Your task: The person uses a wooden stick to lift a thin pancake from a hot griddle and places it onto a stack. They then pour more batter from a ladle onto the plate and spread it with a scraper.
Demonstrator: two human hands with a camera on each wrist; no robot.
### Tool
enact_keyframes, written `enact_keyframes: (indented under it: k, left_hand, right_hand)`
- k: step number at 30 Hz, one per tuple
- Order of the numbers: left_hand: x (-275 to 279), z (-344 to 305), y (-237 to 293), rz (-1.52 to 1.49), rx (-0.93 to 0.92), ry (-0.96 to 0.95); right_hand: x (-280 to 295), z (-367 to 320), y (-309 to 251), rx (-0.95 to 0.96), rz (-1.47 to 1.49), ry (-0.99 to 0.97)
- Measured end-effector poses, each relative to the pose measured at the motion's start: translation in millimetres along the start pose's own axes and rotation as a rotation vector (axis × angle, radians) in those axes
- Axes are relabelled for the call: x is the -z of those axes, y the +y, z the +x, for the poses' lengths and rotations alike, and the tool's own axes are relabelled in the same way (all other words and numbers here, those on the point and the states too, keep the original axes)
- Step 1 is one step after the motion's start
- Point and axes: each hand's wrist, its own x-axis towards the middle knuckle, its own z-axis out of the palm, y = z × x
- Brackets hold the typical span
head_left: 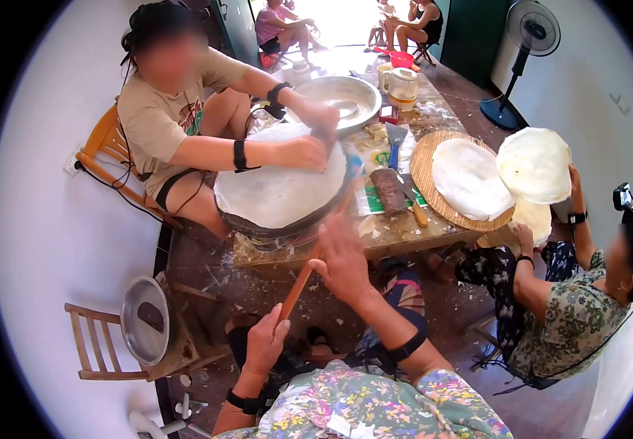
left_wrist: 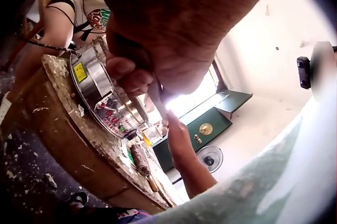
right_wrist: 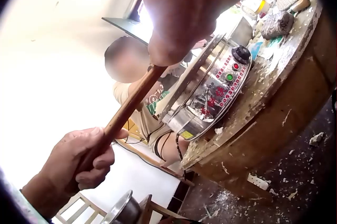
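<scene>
My left hand (head_left: pixel 264 344) grips a long wooden stick (head_left: pixel 300 289) near its lower end, fingers curled round it. The stick slants up and away toward the griddle's near edge, its far end blurred. Higher on the stick, my right hand (head_left: pixel 346 265) lies against it, fingers extended and slightly blurred, thumb beside the wood. Just beyond is a round electric griddle (right_wrist: pixel 210 95) with a knob and buttons, a thin pale pancake (head_left: pixel 280 186) spread across its top. Over that pancake reach the hands (head_left: pixel 303 152) of a seated person, with a dark, blurred piece at their fingers.
Right of the griddle lie a scraper (head_left: pixel 395 135), a dark oblong block (head_left: pixel 387 192) and a woven round tray (head_left: pixel 422 164) bearing flatbread. Behind it stands a metal basin (head_left: pixel 371 95). Another person at right holds a flatbread (head_left: pixel 536 164). A chair (head_left: pixel 93 340) with a metal bowl (head_left: pixel 132 314) stands left.
</scene>
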Motion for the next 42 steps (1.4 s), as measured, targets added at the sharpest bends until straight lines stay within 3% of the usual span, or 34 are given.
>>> enact_keyframes:
  k: [13, 22, 26, 29, 35, 38, 42]
  left_hand:
    - [6.5, -2.7, -11.3, 0.140, 0.025, 0.142]
    - [13.3, 16.7, -27.3, 0.557, 0.032, 0.177]
    - [11.4, 23.6, -15.0, 0.547, 0.163, 0.211]
    - [9.7, 7.2, -29.2, 0.541, 0.169, 0.259]
    - [8.7, -33.8, -46.1, 0.214, 0.287, 0.305]
    - [3.3, -51.3, -38.7, 0.163, 0.186, 0.416]
    - [4.5, -59.0, -19.3, 0.145, 0.198, 0.353]
  right_hand:
    - [-42.7, 4.8, -25.5, 0.105, 0.077, -0.055]
    - [-86.7, 33.5, -20.1, 0.165, -0.055, -0.108]
    - [-96.0, 44.6, -22.0, 0.196, -0.030, -0.114]
    - [-79.4, 37.2, -38.8, 0.204, 0.032, -0.191]
    - [-55.6, 10.9, -40.1, 0.313, 0.172, -0.250]
    - [-27.5, 1.1, -35.3, 0.296, 0.158, -0.249]
    - [5.1, -6.9, -27.9, 0.253, 0.110, -0.197]
